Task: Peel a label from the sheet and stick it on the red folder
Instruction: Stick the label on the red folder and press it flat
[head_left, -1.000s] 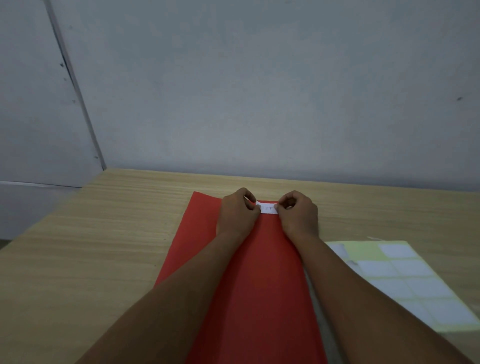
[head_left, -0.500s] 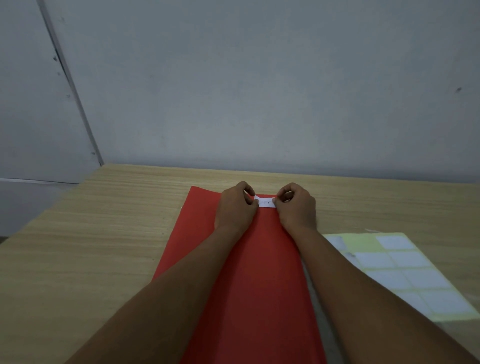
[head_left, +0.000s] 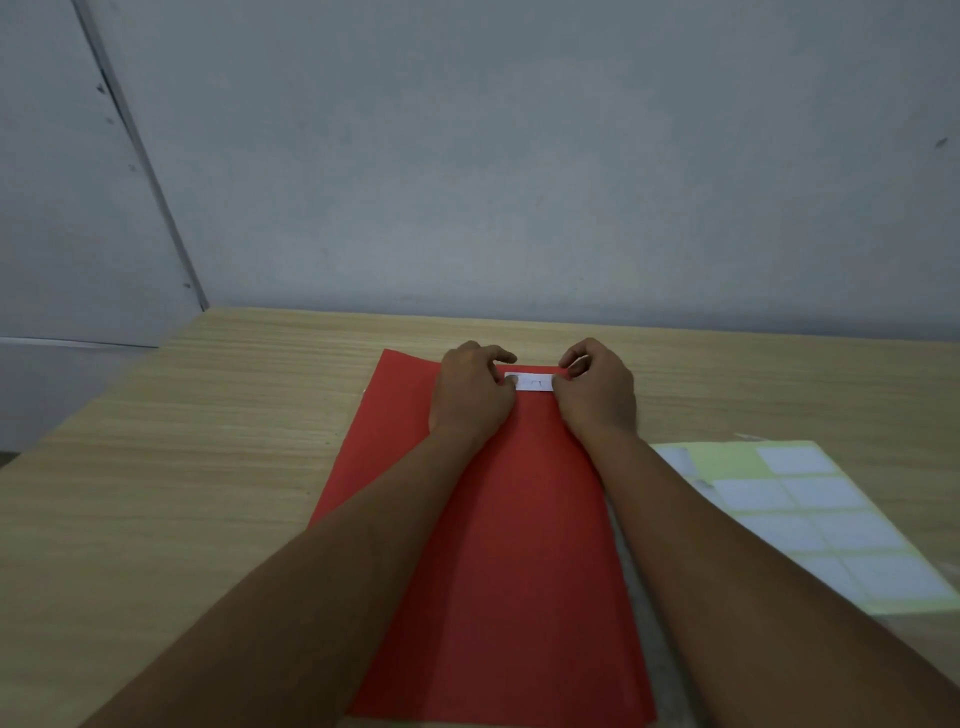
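The red folder (head_left: 498, 545) lies lengthwise on the wooden table in front of me. A small white label (head_left: 535, 383) with faint writing sits flat near the folder's far edge. My left hand (head_left: 470, 397) rests on the folder with its thumb on the label's left end. My right hand (head_left: 597, 392) has curled fingers pinching and pressing the label's right end. The label sheet (head_left: 810, 514), pale green backing with several white labels and an empty spot at its top left, lies to the right of the folder, partly under my right forearm.
The wooden table (head_left: 208, 467) runs to a grey wall (head_left: 519, 182) just beyond the folder. The table's left edge drops off at the far left. Bare wood lies left of the folder and behind the label sheet.
My hands have slid slightly apart along the label, so more of it shows, lying flat on the folder. The folder and the sheet have not moved.
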